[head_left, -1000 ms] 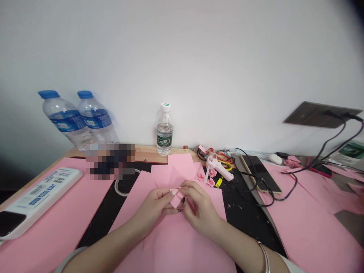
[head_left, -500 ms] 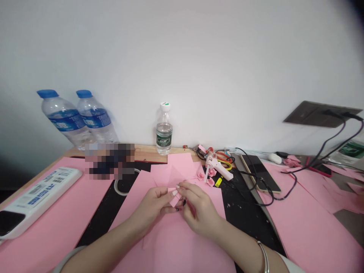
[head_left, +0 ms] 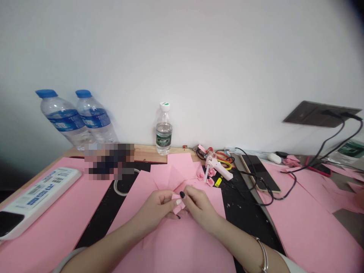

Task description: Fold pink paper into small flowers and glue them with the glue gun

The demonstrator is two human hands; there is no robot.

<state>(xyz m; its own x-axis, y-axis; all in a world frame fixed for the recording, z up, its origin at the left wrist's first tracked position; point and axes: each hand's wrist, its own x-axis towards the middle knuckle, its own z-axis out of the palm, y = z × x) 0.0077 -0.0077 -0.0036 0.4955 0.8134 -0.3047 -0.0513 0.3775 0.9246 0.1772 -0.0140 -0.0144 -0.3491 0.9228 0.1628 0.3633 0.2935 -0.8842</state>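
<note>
Thumb of right hand [head_left: 199, 206] now tops the folded pink paper [head_left: 178, 203]; left hand [head_left: 155, 207] pinches it too, firming the crease

Two blue-capped bottles [head_left: 65, 120] at left, green-labelled bottle [head_left: 164, 131] centre, glue gun [head_left: 218, 167], phone [head_left: 260, 173] right of centre

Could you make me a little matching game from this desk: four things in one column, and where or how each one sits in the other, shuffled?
1. small bottle
2. glue gun
3. phone
4. folded pink paper

A. pinched between left hand and right hand
B. lying beside paper roses
C. standing upright, white cap on
D. lying flat, dark screen up

Pairs: 1-C, 2-B, 3-D, 4-A
</note>
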